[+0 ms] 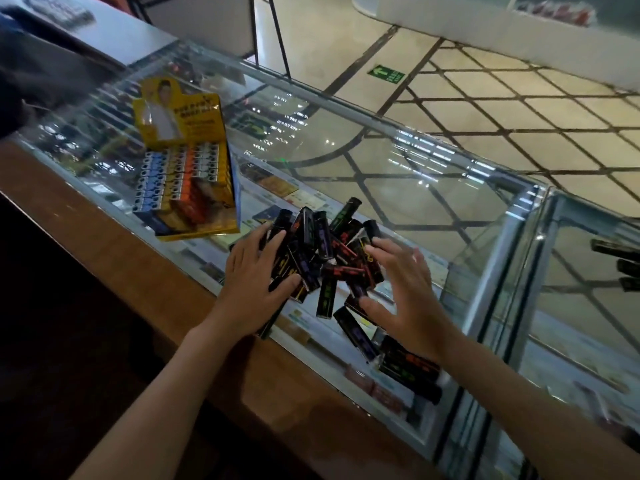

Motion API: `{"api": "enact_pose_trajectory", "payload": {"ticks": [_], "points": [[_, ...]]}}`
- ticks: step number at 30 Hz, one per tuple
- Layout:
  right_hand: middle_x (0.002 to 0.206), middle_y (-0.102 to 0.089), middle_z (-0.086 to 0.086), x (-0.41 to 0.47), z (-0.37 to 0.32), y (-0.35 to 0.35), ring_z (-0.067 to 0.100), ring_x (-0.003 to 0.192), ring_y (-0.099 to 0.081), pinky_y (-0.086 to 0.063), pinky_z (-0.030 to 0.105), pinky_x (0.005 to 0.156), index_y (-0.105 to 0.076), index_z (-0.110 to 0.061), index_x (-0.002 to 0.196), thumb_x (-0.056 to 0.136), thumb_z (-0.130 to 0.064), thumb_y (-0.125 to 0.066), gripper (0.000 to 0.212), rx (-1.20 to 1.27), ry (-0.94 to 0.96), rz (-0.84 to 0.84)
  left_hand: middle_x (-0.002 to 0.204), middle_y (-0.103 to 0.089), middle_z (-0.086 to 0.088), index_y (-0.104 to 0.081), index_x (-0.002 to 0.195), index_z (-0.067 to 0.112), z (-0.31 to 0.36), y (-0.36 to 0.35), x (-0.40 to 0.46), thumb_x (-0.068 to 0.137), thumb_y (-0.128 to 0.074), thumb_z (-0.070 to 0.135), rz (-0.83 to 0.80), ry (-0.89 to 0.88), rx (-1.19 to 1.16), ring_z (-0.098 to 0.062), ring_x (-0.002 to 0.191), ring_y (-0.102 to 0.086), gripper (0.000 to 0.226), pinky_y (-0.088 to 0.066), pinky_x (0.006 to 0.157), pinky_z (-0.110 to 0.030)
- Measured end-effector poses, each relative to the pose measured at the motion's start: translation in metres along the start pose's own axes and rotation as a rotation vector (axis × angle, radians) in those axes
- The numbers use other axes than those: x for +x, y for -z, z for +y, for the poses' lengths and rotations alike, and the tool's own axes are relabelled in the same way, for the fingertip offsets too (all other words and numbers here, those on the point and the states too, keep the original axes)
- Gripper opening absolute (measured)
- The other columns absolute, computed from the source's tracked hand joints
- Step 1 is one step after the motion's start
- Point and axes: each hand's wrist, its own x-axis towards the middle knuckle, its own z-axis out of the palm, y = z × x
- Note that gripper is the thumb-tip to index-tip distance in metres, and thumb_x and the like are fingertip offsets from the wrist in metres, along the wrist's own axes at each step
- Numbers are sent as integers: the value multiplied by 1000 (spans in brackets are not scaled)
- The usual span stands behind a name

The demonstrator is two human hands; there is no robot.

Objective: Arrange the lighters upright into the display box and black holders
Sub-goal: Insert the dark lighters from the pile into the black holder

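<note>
Head camera view, looking down at a glass display counter (pixel 398 161) with a wooden edge (pixel 145 271) along the near side. Two bare hands frame a loose heap of black lighters (pixel 322 251) lying jumbled on the glass, some stacked across others. Left hand (pixel 254 282) lies palm down on the heap's left side, fingers straight and spread, touching several lighters without curling round any. Right hand (pixel 401 282) is at the heap's right side, fingers spread apart and slightly bent; its fingertips seem to touch the lighters, though motion blur makes contact hard to confirm. More black lighters (pixel 405 368) lie flat on the glass near the right wrist, apart from the heap. Farther left on the counter stands a yellow display box (pixel 194 174) with an upright printed back card, already holding rows of upright lighters with blue, yellow, orange and white bodies. Packaged goods show dimly through the glass below.
</note>
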Motion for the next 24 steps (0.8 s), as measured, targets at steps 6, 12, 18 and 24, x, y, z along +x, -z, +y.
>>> {"api": "enact_pose_trajectory", "payload": {"ticks": [6,12,18,24], "points": [[161,-22,1,-93,0,14,23,148,-21,-26,67,112,-23,-23,155,88,-69,-48,85,-97,-72,-65,165,4,8,-6,158,33,15,-7,-20,88,-18,75,43,108,21,-18,152,13,82,3,122,-48],[165,-4,-2,-78,-20,-19,22,153,-4,-4,64,118,-9,-28,157,89,-73,-37,86,-280,-179,-126,166,4,1,0,158,33,36,-22,-35,89,-17,76,36,152,141,-24,153,9,83,-5,123,-52],[166,4,0,-38,-32,-36,24,153,6,-1,61,120,-2,-29,157,89,-74,-30,86,-336,-184,-132,165,-8,-2,-12,158,30,36,-23,-37,90,-17,76,91,149,164,-27,153,-2,82,-11,122,-51],[166,4,1,-14,-34,-50,27,153,4,3,64,118,-5,-32,156,88,-75,-30,84,-383,-208,-124,164,-10,0,-15,157,29,35,-21,-38,89,-21,75,113,143,148,-26,152,-6,83,-14,120,-51]]}}
